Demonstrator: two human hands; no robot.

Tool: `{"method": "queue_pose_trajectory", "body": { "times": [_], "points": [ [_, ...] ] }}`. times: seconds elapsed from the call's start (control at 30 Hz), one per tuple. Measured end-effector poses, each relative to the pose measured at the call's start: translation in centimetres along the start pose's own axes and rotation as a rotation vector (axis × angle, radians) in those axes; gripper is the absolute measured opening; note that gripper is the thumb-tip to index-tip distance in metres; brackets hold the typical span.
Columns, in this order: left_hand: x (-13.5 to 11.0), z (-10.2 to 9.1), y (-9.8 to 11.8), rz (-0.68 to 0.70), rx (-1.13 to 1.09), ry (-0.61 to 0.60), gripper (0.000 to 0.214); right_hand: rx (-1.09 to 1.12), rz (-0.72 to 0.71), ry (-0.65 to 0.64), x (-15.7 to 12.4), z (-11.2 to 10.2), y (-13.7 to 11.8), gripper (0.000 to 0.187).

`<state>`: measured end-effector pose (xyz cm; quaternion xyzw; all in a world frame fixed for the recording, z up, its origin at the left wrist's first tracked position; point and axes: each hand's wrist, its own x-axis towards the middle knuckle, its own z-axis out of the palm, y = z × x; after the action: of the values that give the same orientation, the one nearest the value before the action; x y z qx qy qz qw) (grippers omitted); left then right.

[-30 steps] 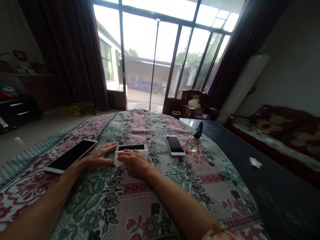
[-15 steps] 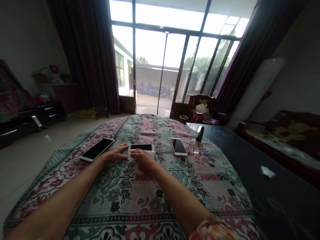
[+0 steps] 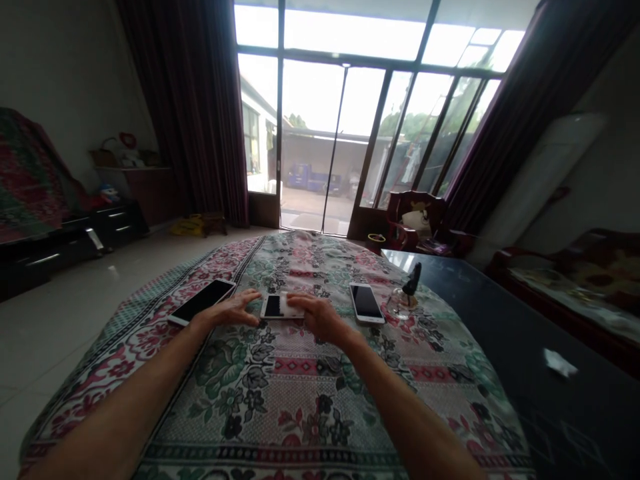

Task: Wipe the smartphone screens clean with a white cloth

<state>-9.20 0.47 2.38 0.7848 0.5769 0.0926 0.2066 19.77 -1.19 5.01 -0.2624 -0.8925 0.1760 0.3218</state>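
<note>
A white-framed phone [image 3: 273,306] lies screen up in the middle of the floral tablecloth [image 3: 280,393]. My left hand [image 3: 231,311] lies flat with fingers stretched, its fingertips against the phone's left end. My right hand [image 3: 320,317] covers the phone's right end, its fingers pressing a small white cloth [image 3: 289,304] onto the screen. A larger phone [image 3: 203,301] lies to the left of my left hand. Another white phone [image 3: 367,303] lies to the right of my right hand.
A small glass bottle with a dark top [image 3: 406,298] stands just right of the right phone. A dark glossy table [image 3: 505,347] adjoins on the right, with a crumpled white scrap [image 3: 558,363] on it. Glass doors [image 3: 340,133], a red chair [image 3: 417,220] and a sofa [image 3: 590,267] lie beyond.
My right hand has slid with the white cloth from the phone's near edge to its right end, uncovering the left of the screen. The camera has pulled back and turned left.
</note>
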Motion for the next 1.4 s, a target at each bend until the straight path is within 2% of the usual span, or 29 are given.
{"method": "queue_pose_trajectory", "body": {
  "times": [0.07, 0.17, 0.3, 0.43, 0.57, 0.7, 1.07, 1.27, 1.37, 1.4],
  "points": [
    [0.1, 0.1, 0.0, -0.023, 0.054, -0.007, 0.088, -0.005, 0.082, 0.108, 0.3, -1.2, 1.6, 0.054],
    [0.5, 0.7, -0.1, -0.028, 0.073, 0.014, 0.089, -0.007, 0.169, 0.180, 0.9, -1.2, 4.0, 0.051],
    [1.1, 2.2, -0.7, -0.004, 0.083, 0.094, 0.087, -0.024, 0.222, 0.129, 1.5, 0.4, 5.8, 0.050],
    [1.3, 3.6, -1.2, 0.013, 0.112, 0.189, 0.083, -0.044, 0.153, 0.054, 2.6, 2.0, 6.3, 0.051],
    [1.2, 4.0, -1.0, 0.018, 0.123, 0.205, 0.082, -0.073, 0.079, -0.014, 3.8, 3.4, 6.0, 0.047],
    [1.1, 3.7, -0.6, -0.006, 0.116, 0.169, 0.081, -0.137, 0.104, -0.092, 4.0, 4.4, 5.4, 0.041],
    [1.1, 3.3, -0.4, -0.011, 0.113, 0.168, 0.079, -0.193, -0.001, -0.172, 2.5, 4.0, 5.0, 0.042],
    [1.2, 3.3, -0.5, -0.008, 0.112, 0.155, 0.081, -0.088, -0.020, -0.186, 0.2, 3.8, 3.2, 0.047],
    [1.1, 3.0, -0.4, -0.006, 0.106, 0.136, 0.082, 0.077, 0.022, -0.236, -0.5, 2.4, 1.2, 0.047],
    [1.0, 2.8, -0.4, -0.002, 0.101, 0.124, 0.082, 0.173, 0.043, -0.297, -0.6, 1.7, 0.5, 0.047]
  ]
}}
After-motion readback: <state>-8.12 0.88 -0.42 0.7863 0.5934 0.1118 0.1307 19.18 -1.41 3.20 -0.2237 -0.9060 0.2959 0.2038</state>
